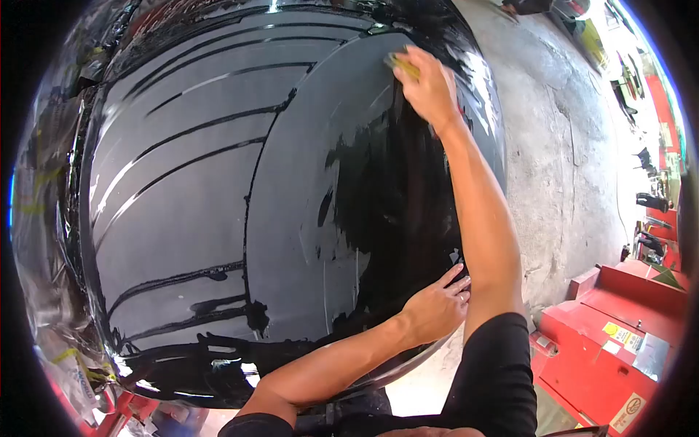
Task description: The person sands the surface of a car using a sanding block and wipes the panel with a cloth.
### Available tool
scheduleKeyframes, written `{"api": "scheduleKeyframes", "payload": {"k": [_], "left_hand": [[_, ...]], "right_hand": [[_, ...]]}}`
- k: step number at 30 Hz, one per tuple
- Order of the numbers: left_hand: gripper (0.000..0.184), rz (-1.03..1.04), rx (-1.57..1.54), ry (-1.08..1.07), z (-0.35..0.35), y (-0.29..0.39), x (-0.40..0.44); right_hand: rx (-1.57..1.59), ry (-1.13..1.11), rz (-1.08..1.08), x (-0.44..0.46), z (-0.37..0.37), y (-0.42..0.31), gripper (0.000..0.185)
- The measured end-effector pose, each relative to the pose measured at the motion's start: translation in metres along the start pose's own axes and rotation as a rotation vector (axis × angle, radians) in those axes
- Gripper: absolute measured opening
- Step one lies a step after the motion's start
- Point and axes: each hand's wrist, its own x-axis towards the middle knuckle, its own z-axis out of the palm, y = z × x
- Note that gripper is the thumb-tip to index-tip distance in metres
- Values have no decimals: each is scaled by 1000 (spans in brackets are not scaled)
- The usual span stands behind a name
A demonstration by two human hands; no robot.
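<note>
A large dark car panel (pixel 291 175) lies below me, partly dull grey and partly glossy black, with black streaks running across it. At its far right part, my right hand (pixel 429 84) is closed around a small yellowish pad (pixel 403 67) pressed to the surface; its exact kind is hard to make out. Nearer to me, my left hand (pixel 440 306) rests on the panel's right edge with its fingers stretched out and nothing in it. My right forearm passes just beside the left fingertips.
Grey concrete floor (pixel 553 146) runs along the right of the panel. A red metal cabinet (pixel 590 357) with stickers stands at the lower right. Clear plastic sheeting (pixel 47 240) hangs along the left side. Several blurred items line the far right.
</note>
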Motion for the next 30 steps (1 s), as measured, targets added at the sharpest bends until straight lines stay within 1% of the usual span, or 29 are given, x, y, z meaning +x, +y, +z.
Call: {"api": "scheduleKeyframes", "payload": {"k": [1, 3, 4, 5, 6, 7, 9, 10, 11, 12, 13, 15, 16, 17, 19, 20, 21, 22, 23, 24, 25, 27, 28, 29, 30], "left_hand": [[34, -7, -1, -10, -2, 1, 0], [33, -15, -13, -68, -10, 3, 0], [33, -5, -11, -66, -12, 1, 1], [32, -19, -14, -162, -10, 2, 2], [31, -30, -13, -255, -9, 1, 3], [31, -25, -6, -244, -6, -2, 4], [31, 9, 24, 5, 6, 0, -2], [31, 4, 28, 6, 7, 2, -1], [31, 22, 13, 45, 7, 0, -1], [31, 31, -2, 82, 6, -2, -2], [31, 6, 6, 82, 6, -2, -2], [31, 17, 45, -58, 1, 0, -1], [29, 30, 41, 94, 6, -1, -3], [29, 27, 46, 105, 4, 0, -3], [34, 4, 89, -165, 1, 1, -1], [34, 8, 87, -60, 9, 0, -1], [34, 6, 91, -64, 10, -2, -2], [34, 10, 60, 11, 12, -1, -3], [34, 16, 34, 88, 14, 0, -2], [34, 13, 48, 87, 19, -3, -1], [35, 26, -31, 190, 22, -4, 0], [35, 38, -122, 294, 23, 1, -3], [26, 26, -22, 108, 9, 2, -3], [19, 2, 75, -76, -1, 2, -4], [17, 1, 114, -29, 15, 1, -5]], "right_hand": [[-1, -11, 3, 6, 0, -12, 18], [36, -272, 207, -22, -24, -43, 15], [56, -80, -33, -67, -23, -46, 19], [37, -144, -56, -98, -41, -62, 26], [66, -201, -42, -117, -55, -73, 25], [99, -254, -36, -122, -62, -76, 25], [78, -190, 1, -87, -42, -48, 26], [-7, -104, -24, -55, -22, -26, 24], [3, -10, 0, -24, -5, -12, 21], [10, -83, 102, 5, -4, -19, 20], [-66, 4, -5, 16, 6, -20, 19], [-26, -186, 157, -3, -2, -36, 20], [5, -133, 2, -30, -8, -48, 21], [35, -89, -152, -63, -15, -62, 22], [110, -245, -92, -97, -37, -89, 28], [137, -239, -145, -87, -34, -81, 29], [133, -226, -118, -66, -23, -71, 28], [70, -211, -118, -35, -8, -57, 28], [20, -48, -106, -9, 20, -36, 27], [20, -74, -111, 19, 25, -38, 27], [31, -73, -108, 16, 28, -45, 27], [47, -76, -81, 2, 26, -62, 25], [137, -200, -46, -20, 9, -83, 24], [160, -128, -208, -52, 6, -88, 27], [187, -219, -181, -75, -6, -103, 32]]}}
